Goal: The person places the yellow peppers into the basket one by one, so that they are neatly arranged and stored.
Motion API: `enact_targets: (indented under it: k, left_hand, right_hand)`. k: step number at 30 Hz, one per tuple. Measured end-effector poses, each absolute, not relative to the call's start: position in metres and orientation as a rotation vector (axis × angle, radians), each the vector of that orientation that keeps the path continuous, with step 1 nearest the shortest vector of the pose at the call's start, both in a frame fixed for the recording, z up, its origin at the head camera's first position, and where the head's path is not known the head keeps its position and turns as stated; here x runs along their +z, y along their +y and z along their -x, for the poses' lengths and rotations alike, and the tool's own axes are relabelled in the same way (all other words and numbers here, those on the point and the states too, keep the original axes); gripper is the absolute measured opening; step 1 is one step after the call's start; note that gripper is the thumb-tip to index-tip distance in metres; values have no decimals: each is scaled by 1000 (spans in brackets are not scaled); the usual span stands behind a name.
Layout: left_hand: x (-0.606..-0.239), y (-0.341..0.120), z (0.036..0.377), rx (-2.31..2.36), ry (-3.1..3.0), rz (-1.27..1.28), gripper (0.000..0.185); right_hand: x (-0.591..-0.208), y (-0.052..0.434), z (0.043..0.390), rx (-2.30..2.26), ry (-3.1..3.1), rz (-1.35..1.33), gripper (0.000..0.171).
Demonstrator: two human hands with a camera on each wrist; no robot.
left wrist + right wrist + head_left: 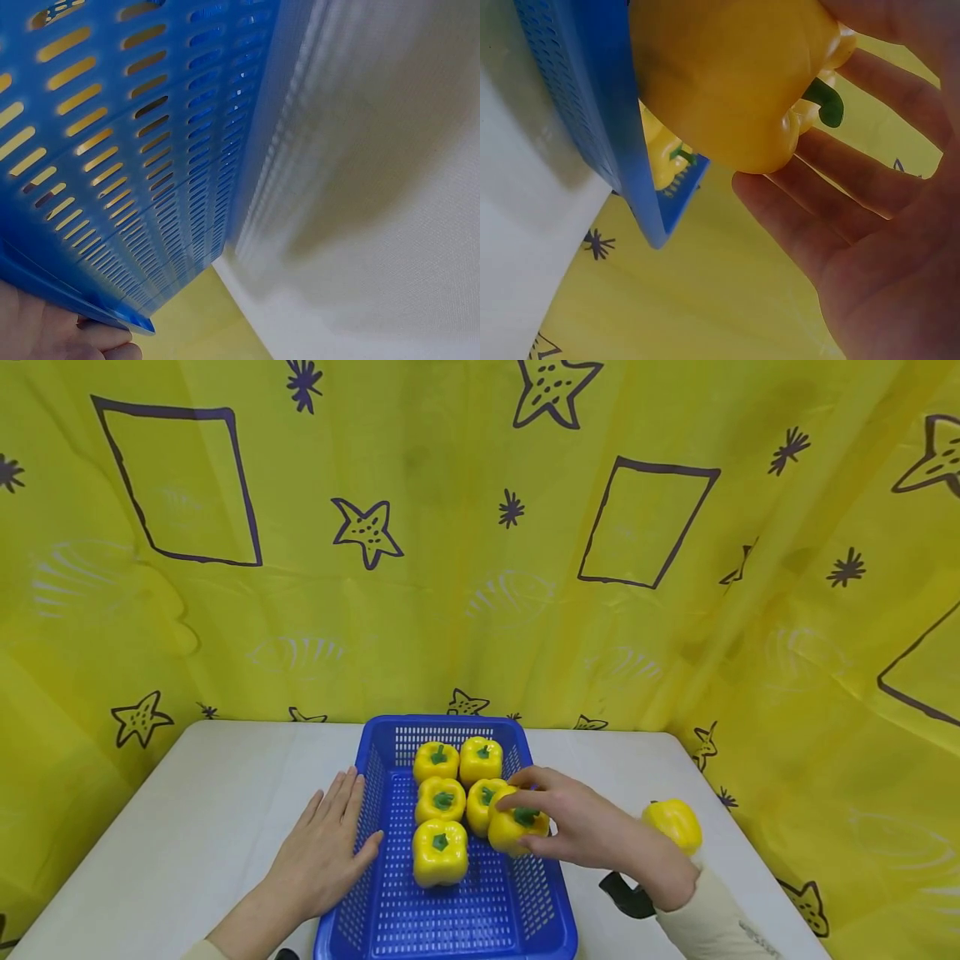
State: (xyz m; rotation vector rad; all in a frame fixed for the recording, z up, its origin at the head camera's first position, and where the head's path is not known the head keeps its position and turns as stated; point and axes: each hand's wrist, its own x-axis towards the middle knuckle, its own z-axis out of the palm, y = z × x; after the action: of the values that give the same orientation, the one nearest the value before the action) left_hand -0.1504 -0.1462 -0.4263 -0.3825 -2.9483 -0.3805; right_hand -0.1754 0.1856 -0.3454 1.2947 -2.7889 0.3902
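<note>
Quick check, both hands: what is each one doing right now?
Left hand: open, fingers straight, resting against the blue perforated plastic basket.
Right hand: fingers curled round a yellow bell pepper inside the basket.

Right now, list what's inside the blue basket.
Inside the blue basket sit five yellow peppers, stems up, in two rows. The right hand grips a sixth pepper at the right row's front. Its fingers hide the basket floor beneath.

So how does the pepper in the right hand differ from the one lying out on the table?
The held pepper sits in the right hand over the blue basket, green stem showing. The loose pepper rests untouched on the white table outside the basket, no stem visible. Both are yellow and similar in size.
</note>
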Motion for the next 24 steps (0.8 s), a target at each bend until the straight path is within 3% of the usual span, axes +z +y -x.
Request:
enact_targets:
  k: [24]
  left_hand:
    - [-426,-145,151,-381,-2947,381,78]
  right_hand:
    - [-366,173,177,428,-2941,-1358,35]
